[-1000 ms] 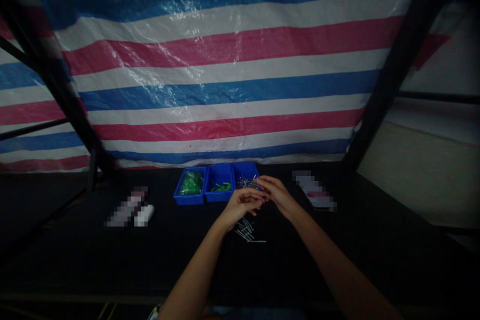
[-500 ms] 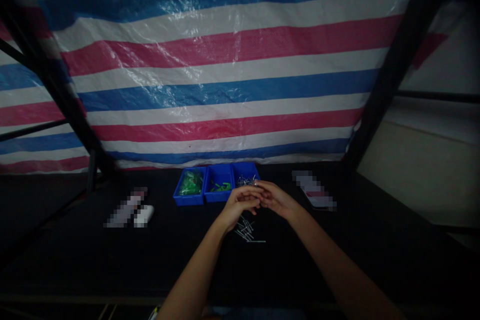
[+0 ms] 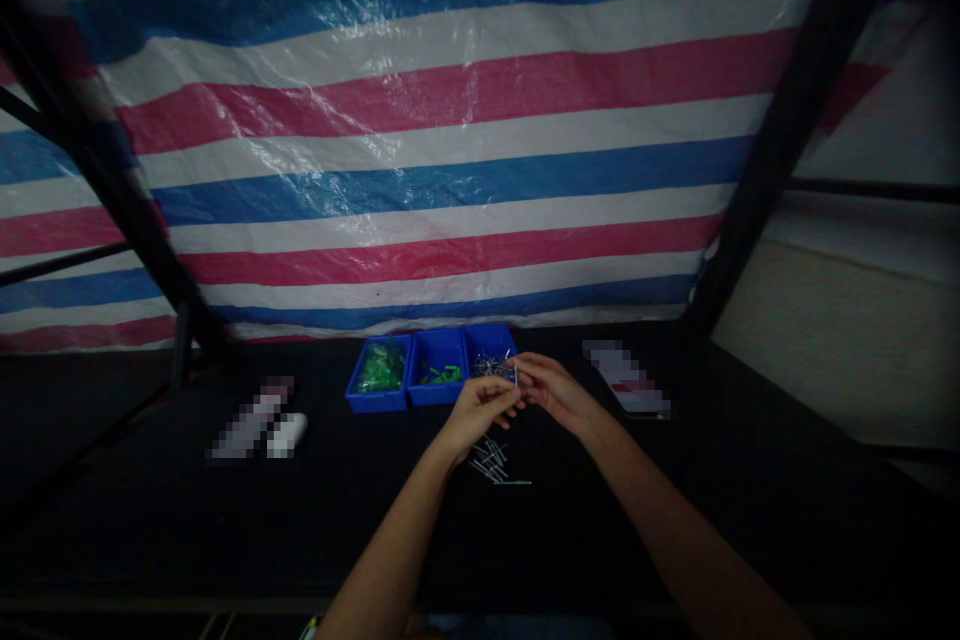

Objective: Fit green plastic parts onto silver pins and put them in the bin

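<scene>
My left hand [image 3: 480, 412] is closed, its thumb and fingers pinching a thin silvery screw [image 3: 516, 376] that stands nearly upright. My right hand [image 3: 553, 392] meets it from the other side, with curled fingertips at the same screw; the exact contact is partly hidden. Below the hands, a loose pile of similar screws [image 3: 491, 460] lies on the black table [image 3: 600, 540]. Just behind the hands, a blue bin [image 3: 491, 335] holds many more screws and is partly covered by the fingers.
Left of the screw bin, a middle blue bin [image 3: 436, 340] holds small green plastic plugs [image 3: 442, 375], and another holds a clear bag of green pieces [image 3: 381, 367]. A white rounded object [image 3: 289, 434] and blurred flat items [image 3: 628, 378] flank them. A striped sheet [image 3: 450, 160] hangs behind.
The hands have shifted slightly, and the upright screw now shows between the fingertips. My right fingers have drawn back a little, uncovering more of the screw bin. The pile looks unchanged.
</scene>
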Motion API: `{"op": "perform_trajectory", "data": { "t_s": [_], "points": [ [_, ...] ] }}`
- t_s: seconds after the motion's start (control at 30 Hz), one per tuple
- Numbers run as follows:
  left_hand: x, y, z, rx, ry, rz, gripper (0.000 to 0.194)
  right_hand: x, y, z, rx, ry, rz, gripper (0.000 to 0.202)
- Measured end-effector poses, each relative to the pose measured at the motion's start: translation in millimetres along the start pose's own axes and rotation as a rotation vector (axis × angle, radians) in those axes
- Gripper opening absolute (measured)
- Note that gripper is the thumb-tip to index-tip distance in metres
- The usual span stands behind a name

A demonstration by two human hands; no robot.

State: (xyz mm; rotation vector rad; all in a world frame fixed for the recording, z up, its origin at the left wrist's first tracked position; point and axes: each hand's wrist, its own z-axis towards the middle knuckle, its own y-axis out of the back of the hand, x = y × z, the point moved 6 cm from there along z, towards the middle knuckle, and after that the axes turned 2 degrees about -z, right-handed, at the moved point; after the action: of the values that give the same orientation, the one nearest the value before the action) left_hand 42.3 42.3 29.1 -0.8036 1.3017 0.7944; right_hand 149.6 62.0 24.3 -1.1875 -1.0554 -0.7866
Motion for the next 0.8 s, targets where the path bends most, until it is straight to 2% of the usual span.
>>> {"op": "perform_trajectory", "data": {
  "t_s": [0.23,0.4,0.57,0.8],
  "points": [
    [7,14.6,5,-0.141,-0.008,-0.015,0.04,4,-1,-2,0.04,0.064,-0.016,0.027],
    [7,19.0,6,-0.171,-0.034,-0.05,0.041,6,-10,-5,0.125,0.075,-0.053,0.028],
    [4,21.1,6,-0.197,-0.062,-0.057,0.043,5,-13,-6,0.148,0.082,-0.118,0.02],
    [-1,30.1,5,-0.302,-0.109,-0.064,0.043,-1,-20,-5,0.181,0.093,-0.268,0.022]
  ]
}}
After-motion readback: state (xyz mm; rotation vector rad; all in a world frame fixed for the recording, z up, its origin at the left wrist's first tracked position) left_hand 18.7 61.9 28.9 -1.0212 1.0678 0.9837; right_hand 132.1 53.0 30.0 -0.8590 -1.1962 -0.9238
